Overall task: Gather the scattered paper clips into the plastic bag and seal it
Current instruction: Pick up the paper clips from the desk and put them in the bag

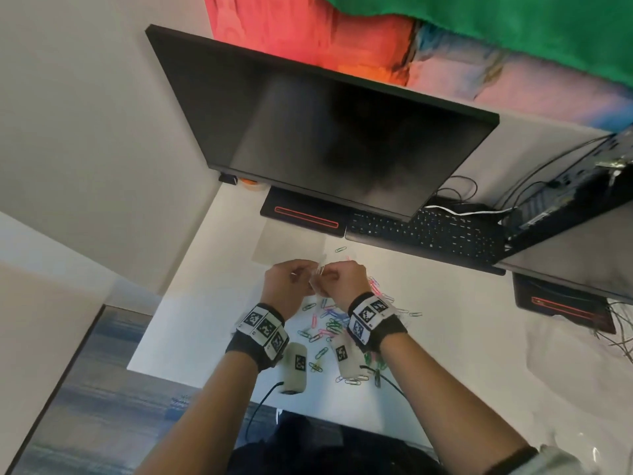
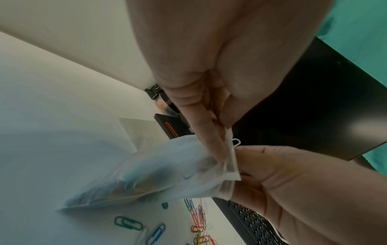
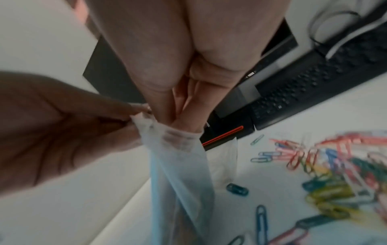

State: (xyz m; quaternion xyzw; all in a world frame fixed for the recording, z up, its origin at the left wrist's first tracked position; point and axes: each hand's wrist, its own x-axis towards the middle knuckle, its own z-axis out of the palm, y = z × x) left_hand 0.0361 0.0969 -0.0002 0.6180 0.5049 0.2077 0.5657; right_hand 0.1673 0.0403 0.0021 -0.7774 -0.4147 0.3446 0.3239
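Left-wrist view first: our left hand has thumb and fingers pressed together on the mouth of the plastic bag, pinching one edge of the rim. Our right hand meets it from the other side, its fingers curled and pinching the same rim, with a white paper clip showing just above the fingertips. Below our two grips the bag hangs down and slack, clear and a little cloudy, and we can make out a blurred clump of coloured clips gathered in its bottom corner.

From the right wrist we see our right hand with its fingers reaching into the bag opening, while our left hand nips the gathered rim just beside them.

From the head camera, both of our hands, left and right, are held close together above the white desk, the bag top bunched between them. Under and around our wrists the paper clips lie scattered on the desk, green, blue, pink, yellow and white, most of them heaped toward our right side. Farther out sit a dark monitor and a black keyboard.
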